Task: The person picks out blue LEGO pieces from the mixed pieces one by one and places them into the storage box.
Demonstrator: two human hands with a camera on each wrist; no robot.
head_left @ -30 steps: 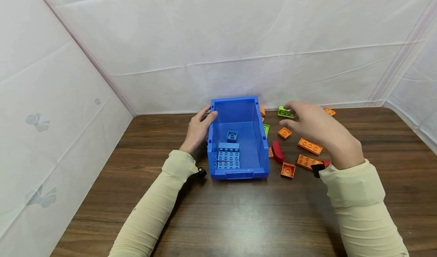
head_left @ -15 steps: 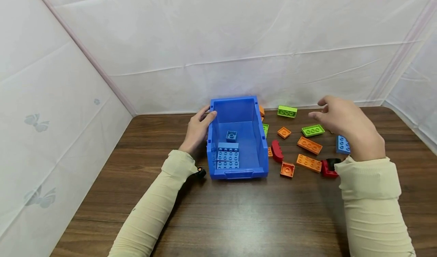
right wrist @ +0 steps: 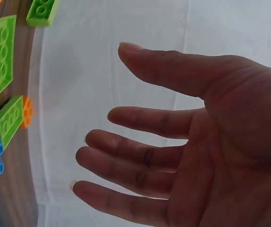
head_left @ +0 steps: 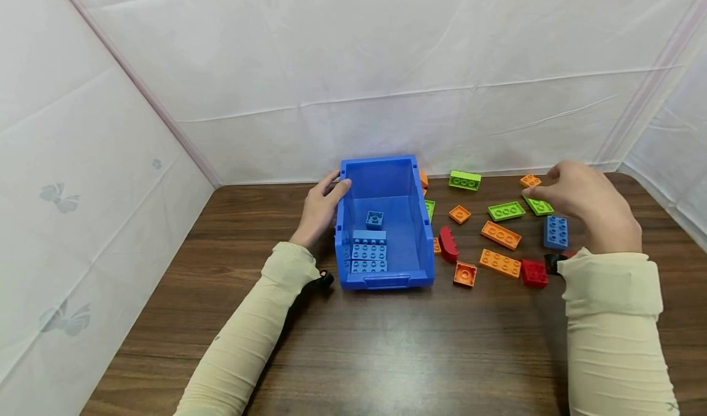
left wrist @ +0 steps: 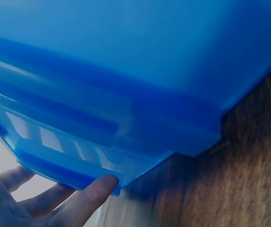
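A blue plastic bin (head_left: 409, 238) stands on the table, several blue building bricks (head_left: 370, 252) lying in it. My left hand (head_left: 319, 212) holds the bin's left wall near the back; in the left wrist view its thumb (left wrist: 100, 189) lies against the rim. Over the right part of the table hovers my right hand (head_left: 591, 198), with nothing in it. The right wrist view shows its fingers (right wrist: 126, 146) spread and nearly straight. Nearest to it are a blue brick (head_left: 555, 232), a green plate brick (head_left: 538, 205) and a small orange brick (head_left: 530, 181).
Right of the bin lie scattered bricks: a green one (head_left: 465, 180), another green one (head_left: 506, 211), orange ones (head_left: 500, 235), a red curved brick (head_left: 448, 245) and a red brick (head_left: 534, 273). A white sheet (head_left: 353, 78) hangs behind the brown table (head_left: 353, 348).
My right hand has moved right, away from the bin, uncovering the green, blue and red bricks beneath it. My left hand and the bin stay in place.
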